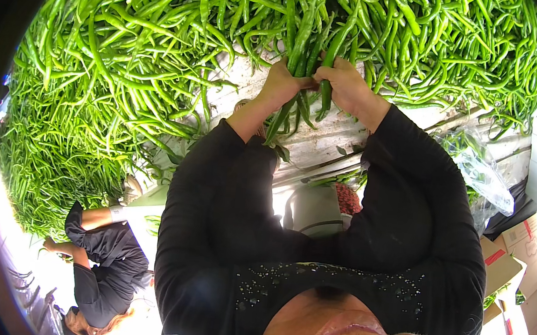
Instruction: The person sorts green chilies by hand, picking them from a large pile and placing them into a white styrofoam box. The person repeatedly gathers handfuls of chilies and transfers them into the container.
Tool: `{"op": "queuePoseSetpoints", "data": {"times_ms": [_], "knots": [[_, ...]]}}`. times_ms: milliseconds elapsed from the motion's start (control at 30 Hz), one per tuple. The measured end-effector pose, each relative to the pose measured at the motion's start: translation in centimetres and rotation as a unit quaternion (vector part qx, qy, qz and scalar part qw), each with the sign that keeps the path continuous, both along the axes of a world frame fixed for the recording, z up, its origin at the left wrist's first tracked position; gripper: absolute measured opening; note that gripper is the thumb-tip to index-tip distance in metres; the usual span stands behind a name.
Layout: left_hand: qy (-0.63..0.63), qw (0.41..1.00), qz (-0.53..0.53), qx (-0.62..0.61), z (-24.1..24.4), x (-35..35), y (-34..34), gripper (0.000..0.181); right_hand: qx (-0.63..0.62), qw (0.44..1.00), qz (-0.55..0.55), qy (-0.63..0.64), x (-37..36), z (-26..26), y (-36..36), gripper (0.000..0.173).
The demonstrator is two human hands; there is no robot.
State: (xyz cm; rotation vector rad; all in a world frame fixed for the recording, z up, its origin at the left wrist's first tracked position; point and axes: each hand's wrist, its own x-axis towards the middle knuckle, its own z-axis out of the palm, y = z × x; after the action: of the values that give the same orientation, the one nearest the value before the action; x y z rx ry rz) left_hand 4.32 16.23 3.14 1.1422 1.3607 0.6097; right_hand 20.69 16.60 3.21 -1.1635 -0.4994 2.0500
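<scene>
My left hand [279, 84] is closed around a bunch of long green chili peppers [302, 41], whose lower ends hang below the fist. Close to its right, my right hand [345, 83] grips another green chili pepper [338, 42] with its tip pointing down. The fingers of both hands nearly meet, and where they overlap the bunch is partly hidden. Beyond and around the hands spreads a big heap of green chili peppers [130, 55] on a pale, dirt-marked surface [252, 82].
A clear plastic bag [481, 167] with peppers lies to the right, above cardboard boxes [525, 242]. Another person [107, 263] in dark clothes is at the heap's lower left. Below my hands are thin poles [314, 169] and a pale container [315, 210].
</scene>
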Motion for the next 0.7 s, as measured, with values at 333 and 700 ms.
{"op": "queuePoseSetpoints", "data": {"times_ms": [333,700], "knots": [[-0.244,0.94,0.043,-0.234,1.1,-3.2,0.1,0.037,-0.013,0.998,0.03,0.049,2.0,-0.5,-0.1,0.027],[-0.11,0.981,0.034,-0.158,-0.8,-4.3,-1.8,0.022,0.027,0.982,0.1,-0.159,2.4,-4.2,-2.6,0.02]]}}
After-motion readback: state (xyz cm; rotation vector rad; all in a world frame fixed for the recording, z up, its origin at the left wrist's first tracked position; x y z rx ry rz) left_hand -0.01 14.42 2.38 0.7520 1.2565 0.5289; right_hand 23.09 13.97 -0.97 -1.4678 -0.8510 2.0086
